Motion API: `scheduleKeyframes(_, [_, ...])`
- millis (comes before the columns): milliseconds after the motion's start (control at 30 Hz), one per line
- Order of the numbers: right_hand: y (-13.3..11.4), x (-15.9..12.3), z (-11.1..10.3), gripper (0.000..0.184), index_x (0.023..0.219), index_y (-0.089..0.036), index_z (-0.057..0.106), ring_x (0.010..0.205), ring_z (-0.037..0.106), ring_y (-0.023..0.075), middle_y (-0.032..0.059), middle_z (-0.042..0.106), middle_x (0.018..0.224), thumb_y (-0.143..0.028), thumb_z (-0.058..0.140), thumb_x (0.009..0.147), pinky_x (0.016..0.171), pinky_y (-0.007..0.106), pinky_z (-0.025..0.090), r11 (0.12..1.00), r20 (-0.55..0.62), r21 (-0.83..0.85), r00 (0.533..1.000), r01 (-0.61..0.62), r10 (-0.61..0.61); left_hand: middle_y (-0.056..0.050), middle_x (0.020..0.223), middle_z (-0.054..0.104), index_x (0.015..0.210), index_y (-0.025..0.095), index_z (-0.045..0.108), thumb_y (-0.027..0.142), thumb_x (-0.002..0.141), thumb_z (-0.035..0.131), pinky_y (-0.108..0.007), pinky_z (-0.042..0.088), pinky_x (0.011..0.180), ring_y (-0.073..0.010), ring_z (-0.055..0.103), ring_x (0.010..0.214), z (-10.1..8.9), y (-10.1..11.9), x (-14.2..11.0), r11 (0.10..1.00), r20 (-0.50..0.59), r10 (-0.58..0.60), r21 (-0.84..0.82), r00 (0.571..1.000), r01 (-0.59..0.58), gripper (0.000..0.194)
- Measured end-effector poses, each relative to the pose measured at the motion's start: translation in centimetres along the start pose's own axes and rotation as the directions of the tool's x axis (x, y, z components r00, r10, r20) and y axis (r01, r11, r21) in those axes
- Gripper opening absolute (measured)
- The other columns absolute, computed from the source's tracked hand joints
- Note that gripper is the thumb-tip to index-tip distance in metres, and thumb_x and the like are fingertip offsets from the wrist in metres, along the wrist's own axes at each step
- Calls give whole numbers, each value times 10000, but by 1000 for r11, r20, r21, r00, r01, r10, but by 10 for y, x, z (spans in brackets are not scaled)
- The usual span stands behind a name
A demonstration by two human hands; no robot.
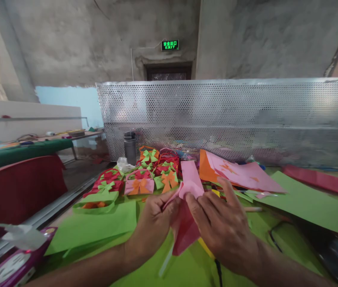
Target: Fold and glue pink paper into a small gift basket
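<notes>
A folded piece of pink felt is between my hands, one strip of it standing up toward the back. My left hand pinches its left edge between thumb and fingers. With its fingertips pressed on the felt at the fold, my right hand grips the other side; one finger points up, away from the felt. Partly hidden below the right hand is a yellow tool with a black cord. A translucent white stick lies under the felt.
Small felt bags with bows are grouped behind my hands. Green felt sheets lie left, and pink and orange sheets lie right. A grey bottle stands before a perforated metal screen. A purple box sits front left.
</notes>
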State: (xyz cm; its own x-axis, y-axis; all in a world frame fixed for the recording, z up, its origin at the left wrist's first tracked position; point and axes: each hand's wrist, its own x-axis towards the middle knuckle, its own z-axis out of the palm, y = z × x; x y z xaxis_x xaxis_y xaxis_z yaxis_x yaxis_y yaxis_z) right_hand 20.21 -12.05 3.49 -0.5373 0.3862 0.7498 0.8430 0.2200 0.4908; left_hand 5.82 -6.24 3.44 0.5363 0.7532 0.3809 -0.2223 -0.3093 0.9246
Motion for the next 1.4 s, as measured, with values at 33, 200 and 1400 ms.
scheduleKeyframes(33, [0,0,0,348,1032,-22,619,693,553,219,92,634,729,-85,315,875,918,567,302,1000,1,3,1000,1,-1,41,600,474,781,136,665,280,819,534,-151,341,529,-66,358,548,0,1,0,1000,-2,2,-5,1000,-2,198])
scheduleKeyframes(200, [-1,1,0,355,1062,-17,610,663,538,208,84,623,709,-91,318,875,914,573,300,1000,-2,-1,1000,6,-6,38,602,454,757,119,638,292,828,512,-152,327,515,-67,346,548,1,2,0,1000,2,9,16,1000,-9,226])
scheduleKeyframes(1400, [-8,0,2,363,1056,2,613,613,537,203,97,630,694,-56,319,850,876,589,338,999,9,-35,999,40,-40,42,564,382,614,132,510,363,798,543,-171,317,482,-82,308,528,3,-1,-3,988,-27,3,155,1000,1,297])
